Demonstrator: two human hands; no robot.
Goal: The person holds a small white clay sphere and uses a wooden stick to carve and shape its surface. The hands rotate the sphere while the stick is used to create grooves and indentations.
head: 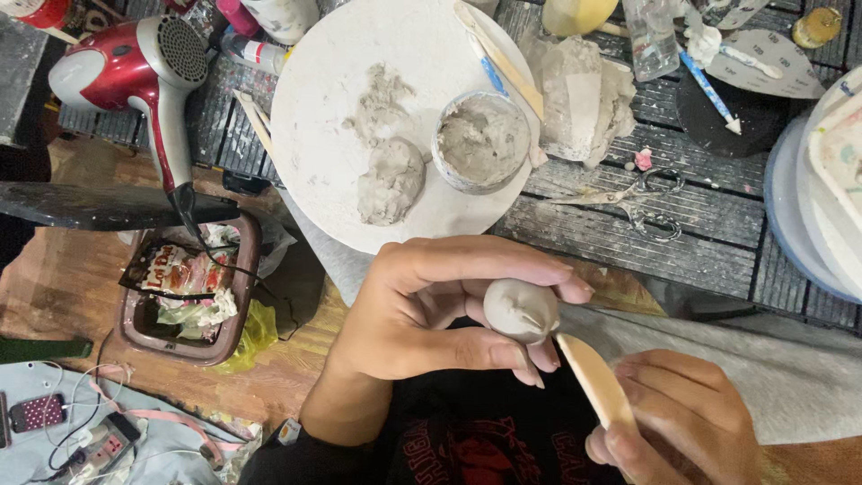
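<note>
A person's left hand [422, 310] curls around a small rounded lump of grey clay [521, 310], pinching it between thumb and fingertips just above a lap covered by a black printed shirt. The right hand [687, 418] grips a flat, pale wooden modelling tool [594, 377] in closed fingers; its rounded tip sits just beside the lower right edge of the clay lump, close enough that contact cannot be confirmed.

Beyond the hands stands a dark slatted bench [709, 229] dusted with clay. On it rests a large round white board [314, 135] carrying a mound of grey clay [391, 180] and a small round tub of wet grey clay [482, 142]. To the right of the board lie a crumpled clear plastic bag with clay [579, 99] and, nearer the person, a pair of metal scissors [633, 199]. A red and silver hair dryer [135, 67] lies at the bench's left end. On the floor below it sits a brown bin [184, 301] holding wrappers.
</note>
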